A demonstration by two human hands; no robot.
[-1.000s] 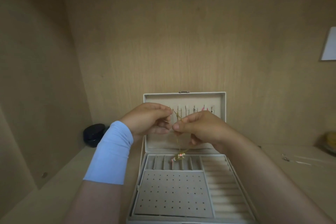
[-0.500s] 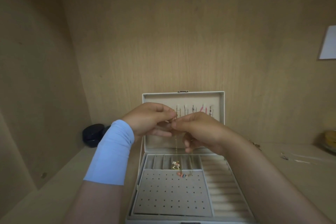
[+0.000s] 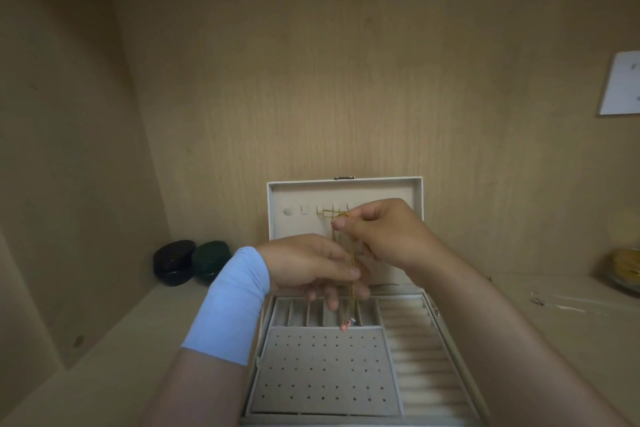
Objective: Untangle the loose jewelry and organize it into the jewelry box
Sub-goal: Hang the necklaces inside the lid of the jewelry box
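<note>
An open beige jewelry box (image 3: 429, 357) stands on the shelf, its lid (image 3: 298, 191) upright with a row of hooks. A thin gold necklace (image 3: 352, 274) hangs straight down in front of the lid. My right hand (image 3: 384, 236) pinches its top end near the hooks. My left hand (image 3: 308, 267), wrist in a light blue sleeve, pinches the chain lower down. A small pink pendant (image 3: 346, 324) dangles at the chain's bottom over the small slot compartments, just above the earring panel (image 3: 322, 371).
Two dark round cases (image 3: 190, 262) sit at the back left against the wall. A white card (image 3: 621, 87) leans at the right. Loose thin jewelry (image 3: 554, 303) lies on the shelf at right, near a yellowish dish (image 3: 625, 270).
My right hand rose toward the lid's hooks with the chain's top. My left hand dropped lower along the chain, which now hangs stretched and straight. The view shifted slightly.
</note>
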